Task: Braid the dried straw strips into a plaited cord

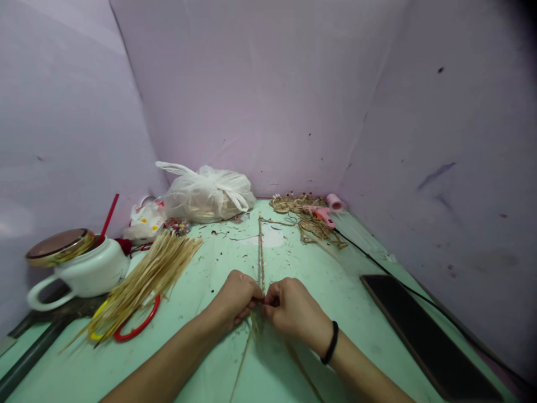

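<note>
A thin braided cord of straw-coloured fibre (262,252) runs straight away from me down the middle of the pale green table. At its near end my left hand (238,295) is closed, thumb and fingers pinching the strands from the left. My right hand (293,308), with a black band at the wrist, pinches the same end from the right; the two hands almost touch. Loose straw strands (243,358) trail from under the hands towards me. Fingers hide the exact spot where the braid meets the loose strands.
Left: a straw bundle (146,280) over red-and-yellow-handled scissors (126,337), and a white handled pot (98,271). Behind: a tied plastic bag (210,196). Back right: twine (319,230) and a pink glue gun (322,214) with a black cable. Right: a dark flat slab (419,330). Walls enclose the table.
</note>
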Available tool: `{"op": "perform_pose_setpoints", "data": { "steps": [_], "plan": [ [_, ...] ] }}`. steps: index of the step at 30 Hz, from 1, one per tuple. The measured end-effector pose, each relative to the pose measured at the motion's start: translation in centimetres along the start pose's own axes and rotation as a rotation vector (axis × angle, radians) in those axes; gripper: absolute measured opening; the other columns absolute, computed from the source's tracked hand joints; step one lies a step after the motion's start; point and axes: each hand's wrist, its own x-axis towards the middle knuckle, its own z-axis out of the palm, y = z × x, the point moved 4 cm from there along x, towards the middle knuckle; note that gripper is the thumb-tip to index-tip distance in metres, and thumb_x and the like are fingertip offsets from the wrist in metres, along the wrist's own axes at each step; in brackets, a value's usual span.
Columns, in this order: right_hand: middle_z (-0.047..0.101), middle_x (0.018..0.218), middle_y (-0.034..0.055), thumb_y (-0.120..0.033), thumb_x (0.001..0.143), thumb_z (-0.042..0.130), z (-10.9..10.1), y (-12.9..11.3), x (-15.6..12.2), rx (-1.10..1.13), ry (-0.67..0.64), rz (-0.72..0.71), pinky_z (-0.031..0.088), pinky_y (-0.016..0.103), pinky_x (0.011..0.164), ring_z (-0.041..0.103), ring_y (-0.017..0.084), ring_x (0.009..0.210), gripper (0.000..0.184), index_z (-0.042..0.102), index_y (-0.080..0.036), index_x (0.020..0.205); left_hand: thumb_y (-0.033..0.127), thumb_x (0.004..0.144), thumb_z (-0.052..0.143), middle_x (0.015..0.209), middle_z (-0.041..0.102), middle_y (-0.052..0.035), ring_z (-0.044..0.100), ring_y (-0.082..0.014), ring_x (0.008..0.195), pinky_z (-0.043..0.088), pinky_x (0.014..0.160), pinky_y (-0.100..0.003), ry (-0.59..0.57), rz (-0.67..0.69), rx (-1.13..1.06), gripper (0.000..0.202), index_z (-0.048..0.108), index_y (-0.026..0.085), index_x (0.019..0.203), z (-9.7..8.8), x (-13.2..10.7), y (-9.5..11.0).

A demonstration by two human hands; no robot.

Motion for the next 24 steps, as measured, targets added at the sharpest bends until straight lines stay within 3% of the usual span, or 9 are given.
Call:
{"op": "perform_pose_setpoints", "data": {
  "steps": [5,10,13,15,19,24],
  "plan": [
    [0.056,0.048,0.0004,-0.014,0.058,0.054,0.0,0.7,0.6,0.232,-0.168,-0.028,0.030,0.019,0.043,0.044,0.008,0.045,0.009,0.062,-0.013,0.053,0.014,0.050,0.049,0.028,0.029,0.0068,0.019,-0.0040,0.025,0.009,0.028,-0.019,-0.060,0.024,0.058,0.010,0.044,0.016,0.042,-0.5,0.1,0.4],
    [0.057,0.052,0.0012,-0.017,0.066,0.053,-0.9,1.8,1.5,0.717,-0.088,0.264,0.039,0.019,0.048,0.048,0.007,0.045,0.011,0.055,-0.013,0.057,0.017,0.051,0.050,0.033,0.034,0.0068,0.021,-0.0034,0.026,0.009,0.029,-0.019,-0.111,0.034,0.054,0.003,0.051,0.014,0.050,-1.1,0.3,0.5],
    [0.055,0.048,0.0008,-0.015,0.068,0.050,0.5,1.0,1.2,0.890,-0.253,0.359,0.041,0.020,0.048,0.049,0.007,0.043,0.014,0.052,-0.013,0.055,0.017,0.051,0.050,0.033,0.033,0.0071,0.020,-0.0035,0.026,0.009,0.029,-0.019,-0.142,0.049,0.039,0.004,0.051,0.014,0.050,-1.1,0.4,0.5],
    [0.050,0.041,-0.0012,-0.013,0.067,0.049,1.1,0.8,1.1,0.865,-0.271,0.358,0.036,0.018,0.041,0.043,0.006,0.036,0.017,0.052,-0.013,0.051,0.016,0.050,0.049,0.032,0.032,0.0071,0.020,-0.0033,0.027,0.009,0.031,-0.019,-0.146,0.053,0.046,0.003,0.051,0.014,0.049,-1.0,0.4,0.5],
    [0.039,0.034,-0.0055,-0.009,0.061,0.052,1.2,1.4,1.4,0.669,-0.134,0.307,0.019,0.018,0.033,0.028,0.003,0.031,0.016,0.053,-0.012,0.045,0.014,0.051,0.048,0.032,0.034,0.0056,0.021,-0.0036,0.028,0.012,0.033,-0.020,-0.139,0.051,0.153,0.006,0.052,0.013,0.047,-1.1,0.2,0.7],
    [0.039,0.033,-0.0061,-0.009,0.057,0.051,1.7,1.7,1.6,0.757,-0.153,0.353,0.017,0.018,0.033,0.026,0.003,0.031,0.012,0.051,-0.013,0.046,0.015,0.056,0.048,0.038,0.044,0.0005,0.035,-0.0072,0.036,0.025,0.040,-0.021,-0.042,0.124,0.469,0.012,0.057,0.012,0.048,-1.8,-0.3,1.2]
  ]
}}
